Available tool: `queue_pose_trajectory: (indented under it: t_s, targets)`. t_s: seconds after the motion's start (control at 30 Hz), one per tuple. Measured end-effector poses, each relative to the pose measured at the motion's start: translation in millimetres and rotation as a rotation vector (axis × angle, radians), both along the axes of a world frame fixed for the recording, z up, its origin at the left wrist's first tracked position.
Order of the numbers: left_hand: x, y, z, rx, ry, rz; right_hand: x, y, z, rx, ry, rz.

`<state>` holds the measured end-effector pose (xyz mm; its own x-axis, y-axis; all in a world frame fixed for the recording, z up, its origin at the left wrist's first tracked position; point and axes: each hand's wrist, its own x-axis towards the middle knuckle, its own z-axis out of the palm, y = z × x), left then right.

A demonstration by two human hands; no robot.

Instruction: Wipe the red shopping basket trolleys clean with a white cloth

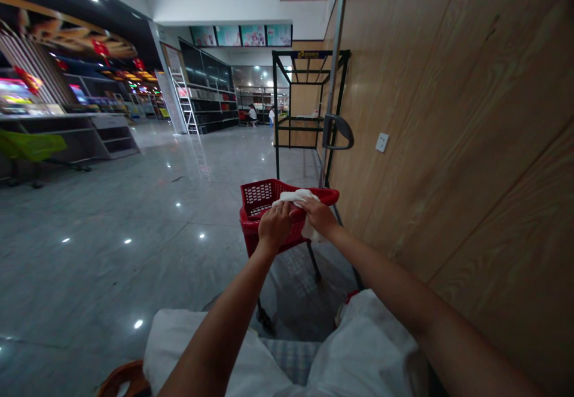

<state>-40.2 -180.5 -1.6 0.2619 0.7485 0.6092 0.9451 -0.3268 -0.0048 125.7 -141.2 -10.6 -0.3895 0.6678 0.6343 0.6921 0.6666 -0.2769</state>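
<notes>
Cart, red and perforated, dark-legged

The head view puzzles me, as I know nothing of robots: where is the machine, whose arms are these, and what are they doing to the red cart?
There is no machine here. A person wears a camera on the head, looking forward and down, so the bare arms you see are the wearer's own. The red shopping cart stands on a shiny grey floor. A white cloth lies over its near rim. The right hand holds the cloth there; the left hand is beside it, fingers at the cloth's edge. A wood-panelled wall runs along the right.
</notes>
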Motion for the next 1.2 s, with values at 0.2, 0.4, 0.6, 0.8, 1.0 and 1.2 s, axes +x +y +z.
queue_pose_trajectory:
  t_s: [0.2,0.4,0.6,0.8,1.0,1.2]
  targets:
    - [3,3,-2.1,0.007,0.004,0.025,53,30,11.7,-0.116,-0.051,-0.302]
    - [-9,7,-5.6,0.077,0.011,0.005,40,15,5.5,-0.091,-0.140,-0.385]
    - [-63,23,-5.8,0.138,0.006,-0.133,52,14,16.6,-0.112,-0.258,-0.278]
    - [-104,38,3.5,0.122,0.014,-0.212,56,6,12.0,-0.111,-0.166,-0.209]
    - [-66,23,12.0,0.183,-0.101,-0.073,11,-27,0.6,-0.048,-0.069,-0.019]
    - [-12,4,17.5,0.124,-0.119,-0.150,-5,-36,-6.7,-0.031,-0.094,0.207]
